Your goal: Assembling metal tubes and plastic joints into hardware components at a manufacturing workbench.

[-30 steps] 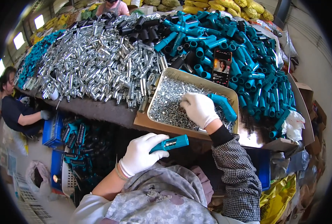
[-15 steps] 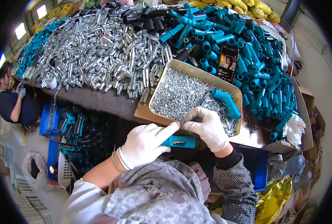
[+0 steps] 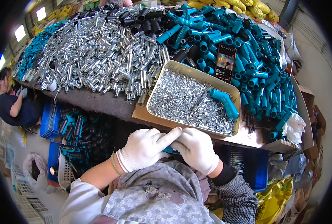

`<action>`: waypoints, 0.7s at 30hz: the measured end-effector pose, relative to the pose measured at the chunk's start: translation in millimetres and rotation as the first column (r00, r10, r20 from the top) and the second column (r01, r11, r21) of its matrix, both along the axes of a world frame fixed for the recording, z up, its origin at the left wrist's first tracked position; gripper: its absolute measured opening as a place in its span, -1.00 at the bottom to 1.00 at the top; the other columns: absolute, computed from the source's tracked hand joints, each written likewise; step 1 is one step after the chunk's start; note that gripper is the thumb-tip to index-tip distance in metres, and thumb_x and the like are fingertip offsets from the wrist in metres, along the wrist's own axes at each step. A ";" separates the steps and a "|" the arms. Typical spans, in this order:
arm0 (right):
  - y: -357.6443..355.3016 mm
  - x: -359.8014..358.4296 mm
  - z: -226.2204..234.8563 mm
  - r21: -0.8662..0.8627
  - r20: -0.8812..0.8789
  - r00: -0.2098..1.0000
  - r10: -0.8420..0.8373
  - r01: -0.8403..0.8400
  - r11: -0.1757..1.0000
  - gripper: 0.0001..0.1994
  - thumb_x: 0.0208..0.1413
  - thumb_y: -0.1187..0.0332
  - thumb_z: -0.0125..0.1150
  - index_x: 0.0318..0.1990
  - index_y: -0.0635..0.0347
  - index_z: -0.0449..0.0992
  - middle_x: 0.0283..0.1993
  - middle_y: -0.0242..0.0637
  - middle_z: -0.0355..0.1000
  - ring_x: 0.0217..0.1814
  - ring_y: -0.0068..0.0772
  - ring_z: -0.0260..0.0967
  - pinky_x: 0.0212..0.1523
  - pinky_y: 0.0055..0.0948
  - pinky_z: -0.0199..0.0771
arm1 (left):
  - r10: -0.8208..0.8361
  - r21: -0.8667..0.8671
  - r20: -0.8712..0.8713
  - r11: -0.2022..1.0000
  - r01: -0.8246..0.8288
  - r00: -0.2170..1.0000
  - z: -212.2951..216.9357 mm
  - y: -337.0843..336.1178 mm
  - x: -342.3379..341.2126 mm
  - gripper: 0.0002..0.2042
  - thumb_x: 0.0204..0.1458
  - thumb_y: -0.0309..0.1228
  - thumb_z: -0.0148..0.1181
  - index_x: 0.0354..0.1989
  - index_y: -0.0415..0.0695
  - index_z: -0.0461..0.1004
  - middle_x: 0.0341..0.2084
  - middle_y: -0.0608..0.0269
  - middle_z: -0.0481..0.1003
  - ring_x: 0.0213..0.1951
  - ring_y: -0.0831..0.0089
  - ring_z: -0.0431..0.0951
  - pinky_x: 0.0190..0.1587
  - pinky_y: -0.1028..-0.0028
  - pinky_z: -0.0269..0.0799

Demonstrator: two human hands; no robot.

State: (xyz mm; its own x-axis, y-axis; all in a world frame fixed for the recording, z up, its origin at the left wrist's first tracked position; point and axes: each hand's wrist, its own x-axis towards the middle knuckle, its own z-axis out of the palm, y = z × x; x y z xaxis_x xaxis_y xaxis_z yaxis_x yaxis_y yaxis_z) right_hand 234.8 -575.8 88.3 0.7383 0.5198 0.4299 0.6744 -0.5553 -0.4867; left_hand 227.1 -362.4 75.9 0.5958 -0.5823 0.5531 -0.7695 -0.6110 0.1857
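Close in front of my apron, my left hand (image 3: 143,147) in a white glove is closed round a teal plastic tube piece (image 3: 168,149), of which only a little shows. My gloved right hand (image 3: 197,150) is bent over the piece's other end, its fingertips pressed together against my left fingers; what they pinch is hidden. Just beyond them stands a cream tray (image 3: 148,105) full of small shiny metal parts (image 3: 177,93). A bent teal handle piece (image 3: 225,103) lies on these parts at the tray's right side.
Silver metal tubes (image 3: 110,56) are heaped left of the tray, teal plastic pieces (image 3: 255,74) behind and right. A phone (image 3: 225,62) leans there, its screen lit. Below left are blue crates (image 3: 49,119) and black-and-teal parts (image 3: 78,128); a blue bin (image 3: 261,168) stands right. Far left, a person (image 3: 15,100) works.
My right hand has moved down and left from the tray's front edge onto the teal piece, covering most of it. My left hand stays nearly in place, still holding the piece.
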 end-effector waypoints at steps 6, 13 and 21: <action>-9.4 -15.2 -4.4 -0.099 0.046 0.997 0.055 -0.050 0.994 -0.48 -0.13 0.26 0.45 0.04 0.15 0.46 -0.12 -0.27 0.47 -0.10 -0.16 0.48 -0.11 -0.26 0.50 | -0.020 -0.050 -0.050 0.999 0.018 0.999 -1.7 0.1 -1.6 -0.19 -0.22 -0.25 0.42 0.33 -0.12 0.31 -0.53 0.33 0.45 -0.45 0.35 0.53 -0.38 0.38 0.48; -13.6 -3.2 -5.5 -0.271 0.228 0.960 0.165 -0.100 0.957 -0.54 -0.23 0.32 0.43 -0.06 0.07 0.52 -0.14 -0.34 0.46 -0.16 -0.21 0.43 -0.12 -0.27 0.43 | -0.010 -0.196 -0.590 0.972 -0.131 0.808 1.0 -6.6 -13.8 -0.41 -0.07 -0.27 0.44 0.16 -0.09 0.37 -0.20 -0.03 0.60 -0.18 0.06 0.65 -0.16 0.24 0.55; -74.4 129.1 32.7 -0.223 0.452 0.797 -0.401 0.536 0.814 -0.84 0.09 0.33 0.21 -0.20 0.12 0.60 -0.25 -0.07 0.53 -0.21 0.03 0.48 -0.18 -0.08 0.49 | -0.091 -0.384 -0.586 0.906 -0.177 0.805 -13.7 -1.6 -13.7 -0.53 -0.08 -0.49 0.42 0.06 -0.19 0.46 -0.13 0.03 0.58 -0.10 0.12 0.64 -0.05 0.33 0.53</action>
